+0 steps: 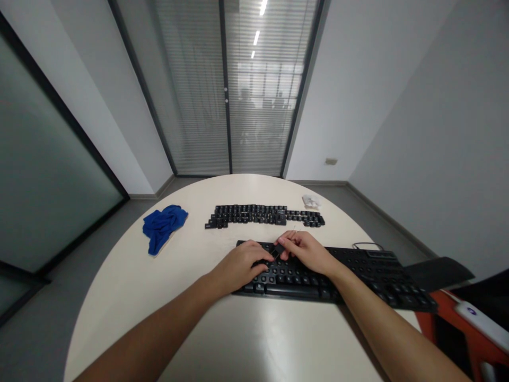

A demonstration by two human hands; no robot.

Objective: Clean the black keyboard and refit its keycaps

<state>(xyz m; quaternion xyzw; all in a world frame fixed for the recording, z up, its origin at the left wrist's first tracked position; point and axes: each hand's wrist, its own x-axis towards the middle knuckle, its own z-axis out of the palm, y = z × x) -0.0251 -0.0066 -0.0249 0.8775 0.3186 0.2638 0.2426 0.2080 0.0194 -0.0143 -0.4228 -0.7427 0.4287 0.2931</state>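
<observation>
A black keyboard (302,291) lies on the round table with most of its keycaps off, showing bare key posts. Over its upper left part, my right hand (304,249) pinches a small black keycap (279,248) between thumb and fingers. My left hand (246,262) meets it from the left, fingers bent together close to the keycap's edge. A thin line shows by those fingertips, too small to name. Behind the keyboard, loose black keycaps (250,214) stand in several rows.
A crumpled blue cloth (164,225) is at the left of the white table (131,313). A small clear bag (310,201) sits at the back right. On the right are a red surface (427,323) and a white power strip (483,321). The keyboard's cable (368,244) loops behind it.
</observation>
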